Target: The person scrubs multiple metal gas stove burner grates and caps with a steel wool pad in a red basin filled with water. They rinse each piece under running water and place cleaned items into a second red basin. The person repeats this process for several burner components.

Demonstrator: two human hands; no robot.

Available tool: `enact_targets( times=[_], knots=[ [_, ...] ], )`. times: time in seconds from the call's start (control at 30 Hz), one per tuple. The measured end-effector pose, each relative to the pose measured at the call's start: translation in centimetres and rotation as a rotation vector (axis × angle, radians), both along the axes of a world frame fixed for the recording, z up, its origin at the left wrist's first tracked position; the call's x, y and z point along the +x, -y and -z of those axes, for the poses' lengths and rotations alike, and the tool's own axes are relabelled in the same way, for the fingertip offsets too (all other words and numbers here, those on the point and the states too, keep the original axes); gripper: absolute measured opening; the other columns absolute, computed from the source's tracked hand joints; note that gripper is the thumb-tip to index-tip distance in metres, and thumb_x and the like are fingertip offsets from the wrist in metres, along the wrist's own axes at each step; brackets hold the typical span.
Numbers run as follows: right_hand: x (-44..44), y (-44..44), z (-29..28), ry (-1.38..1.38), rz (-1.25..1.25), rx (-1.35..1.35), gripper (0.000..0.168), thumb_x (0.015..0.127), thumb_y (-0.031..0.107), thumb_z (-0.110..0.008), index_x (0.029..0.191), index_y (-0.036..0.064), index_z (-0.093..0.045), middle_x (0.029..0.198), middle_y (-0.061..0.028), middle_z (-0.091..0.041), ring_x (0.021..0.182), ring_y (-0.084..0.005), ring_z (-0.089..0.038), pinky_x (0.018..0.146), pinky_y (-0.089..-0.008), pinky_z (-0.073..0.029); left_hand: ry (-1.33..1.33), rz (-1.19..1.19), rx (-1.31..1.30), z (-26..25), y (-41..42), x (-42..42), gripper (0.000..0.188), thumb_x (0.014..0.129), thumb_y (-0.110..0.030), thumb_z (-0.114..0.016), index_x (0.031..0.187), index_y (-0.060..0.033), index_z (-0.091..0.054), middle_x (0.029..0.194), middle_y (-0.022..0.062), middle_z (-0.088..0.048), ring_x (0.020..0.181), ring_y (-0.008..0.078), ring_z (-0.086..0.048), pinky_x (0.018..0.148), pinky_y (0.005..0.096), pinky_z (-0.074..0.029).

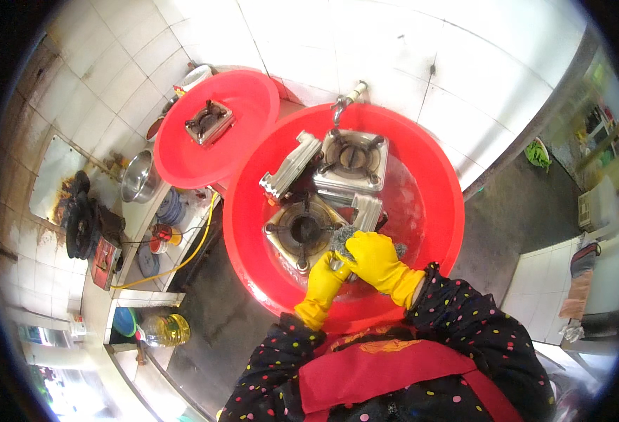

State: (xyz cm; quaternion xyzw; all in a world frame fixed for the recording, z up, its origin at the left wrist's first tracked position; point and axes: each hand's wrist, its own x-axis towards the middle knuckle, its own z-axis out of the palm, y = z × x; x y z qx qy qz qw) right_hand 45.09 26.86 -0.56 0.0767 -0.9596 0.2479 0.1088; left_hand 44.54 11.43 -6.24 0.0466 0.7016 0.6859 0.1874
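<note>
Both my hands wear yellow rubber gloves over a large red plastic basin. My right hand (375,258) presses a grey steel-wool scourer (343,240) onto a small metal stove (367,212) tipped on its side. My left hand (326,282) grips the near end of that stove, whose lower part is hidden behind my gloves. Left of it lies a square stove (283,232) with a blackened burner. Farther back in the basin are another square stove (352,158), burner up, and one on its side (291,166). Water shows at the basin's bottom.
A tap (343,104) juts from the tiled wall over the red basin (441,211). A smaller red basin (248,116) holds one stove (208,122). Left are a steel bowl (139,176), a yellow hose (202,237) and an oil bottle (167,331).
</note>
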Motion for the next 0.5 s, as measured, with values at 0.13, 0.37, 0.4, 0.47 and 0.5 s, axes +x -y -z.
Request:
enact_targets(
  times=[0.13, 0.37, 0.4, 0.47, 0.5],
  knots=[
    [-3.5, -3.0, -0.1, -0.150, 0.175, 0.102, 0.038, 0.088, 0.045, -0.057, 0.075, 0.010, -0.061, 0.073, -0.0153, -0.062, 0.066, -0.0379, -0.062, 0.059, -0.0497, -0.048, 0.120, 0.080, -0.118, -0.9, -0.1, 0.3, 0.029, 0.085, -0.030, -0.076, 0.085, -0.0056, -0.060, 0.075, 0.0015, -0.064, 0.067, 0.0077, -0.056, 0.060, 0.0255, -0.046],
    [-5.4, -11.1, -0.6, 0.163, 0.324, -0.100, 0.048, 0.089, 0.052, -0.057, 0.102, 0.007, -0.066, 0.099, -0.0177, -0.067, 0.092, -0.0392, -0.063, 0.078, -0.0482, -0.049, 0.168, 0.030, -0.078, 0.5, 1.6, 1.5, 0.027, 0.082, -0.024, -0.079, 0.084, -0.0077, -0.058, 0.074, -0.0036, -0.059, 0.063, 0.0064, -0.052, 0.054, 0.0230, -0.042],
    [-4.9, -10.9, 1.3, 0.104, 0.263, -0.148, 0.049, 0.089, 0.051, -0.057, 0.105, 0.006, -0.066, 0.100, -0.0180, -0.066, 0.095, -0.0390, -0.061, 0.082, -0.0463, -0.048, 0.218, 0.049, -0.071, -0.1, 1.8, 1.2, 0.026, 0.082, -0.022, -0.079, 0.084, -0.0073, -0.058, 0.075, -0.0024, -0.060, 0.067, 0.0071, -0.054, 0.057, 0.0238, -0.044],
    [-4.4, -9.2, 0.4, 0.165, 0.216, -0.246, 0.049, 0.090, 0.049, -0.058, 0.107, 0.004, -0.066, 0.103, -0.0192, -0.065, 0.099, -0.0383, -0.061, 0.085, -0.0448, -0.048, 0.193, 0.099, -0.227, -1.9, 2.8, 0.5, 0.026, 0.082, -0.020, -0.079, 0.088, -0.0059, -0.058, 0.082, 0.0008, -0.062, 0.076, 0.0093, -0.057, 0.063, 0.0258, -0.046],
    [-4.1, -9.0, 0.1, 0.212, 0.216, -0.231, 0.049, 0.090, 0.049, -0.058, 0.107, 0.004, -0.067, 0.103, -0.0191, -0.065, 0.099, -0.0382, -0.061, 0.085, -0.0445, -0.048, 0.120, 0.159, -0.379, -3.0, 3.1, 0.1, 0.027, 0.081, -0.019, -0.079, 0.093, -0.0049, -0.058, 0.087, 0.0027, -0.064, 0.081, 0.0108, -0.058, 0.067, 0.0270, -0.047]
  ],
)
